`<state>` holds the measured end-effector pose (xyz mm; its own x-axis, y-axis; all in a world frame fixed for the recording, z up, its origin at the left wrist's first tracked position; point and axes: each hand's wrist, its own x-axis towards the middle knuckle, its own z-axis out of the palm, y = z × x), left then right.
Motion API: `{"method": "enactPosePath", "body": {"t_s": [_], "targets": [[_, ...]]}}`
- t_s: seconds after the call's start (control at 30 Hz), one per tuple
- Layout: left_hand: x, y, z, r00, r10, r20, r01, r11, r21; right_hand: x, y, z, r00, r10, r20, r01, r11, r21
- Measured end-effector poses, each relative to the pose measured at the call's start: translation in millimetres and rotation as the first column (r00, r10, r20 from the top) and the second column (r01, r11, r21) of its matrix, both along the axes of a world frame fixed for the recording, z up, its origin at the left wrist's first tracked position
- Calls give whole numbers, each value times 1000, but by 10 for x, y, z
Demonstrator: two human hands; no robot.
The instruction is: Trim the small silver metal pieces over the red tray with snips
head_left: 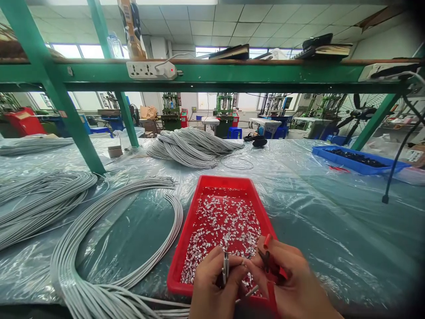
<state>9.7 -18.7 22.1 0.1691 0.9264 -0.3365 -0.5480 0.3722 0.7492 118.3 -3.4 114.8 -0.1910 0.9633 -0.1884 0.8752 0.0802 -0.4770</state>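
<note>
My left hand [215, 281] is closed over the near end of a red tray, its thumb and fingers pinching a grey cable [251, 291]. A small silvery-edged piece [226, 268] shows at the left fingers; what it is I cannot make out. My right hand [295, 279] is wrapped round red-handled pliers [268, 257] with dark jaws. The right thumb and fingertip meet the left fingertips at the cable's end, which is mostly hidden. Under both hands, the red tray [229, 180] holds many scattered silvery foil scraps [226, 217].
A looped bundle of grey cables [66, 252] lies left of the tray, with a coil [43, 199] beyond it. Another cable heap [195, 146] is behind. A blue tray [358, 159] of black parts stands right, near a hanging black cord [395, 168]. A green shelf frame [232, 76] spans above.
</note>
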Motion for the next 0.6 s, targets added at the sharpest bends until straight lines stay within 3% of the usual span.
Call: {"method": "enactPosePath", "body": {"t_s": [0.07, 0.13, 0.2, 0.33, 0.43, 0.5, 0.6], "targets": [[-1, 8, -3, 987, -71, 145, 88, 989, -117, -40, 27, 50, 992, -81, -99, 73, 994, -85], [-17, 27, -12, 936, -131, 327, 199, 962, -185, -27, 101, 87, 949, -255, -186, 202, 943, -264], [-41, 49, -23, 898, -134, 420, 233, 953, -194, 57, 214, 92, 930, -347, -121, 286, 889, -357], [-73, 73, -34, 879, -128, 459, 243, 949, -201, 319, 436, 20, 959, -169, 230, 226, 941, -253], [-72, 80, -33, 884, -142, 445, 251, 948, -197, 429, 451, -1, 966, -131, 224, 189, 946, -263], [-67, 86, -28, 888, -133, 440, 242, 949, -201, 450, 358, 46, 986, -154, 71, 169, 917, -360], [-66, 95, -13, 891, -102, 442, 214, 954, -210, 453, 139, 196, 970, -243, 12, 207, 799, -565]]}}
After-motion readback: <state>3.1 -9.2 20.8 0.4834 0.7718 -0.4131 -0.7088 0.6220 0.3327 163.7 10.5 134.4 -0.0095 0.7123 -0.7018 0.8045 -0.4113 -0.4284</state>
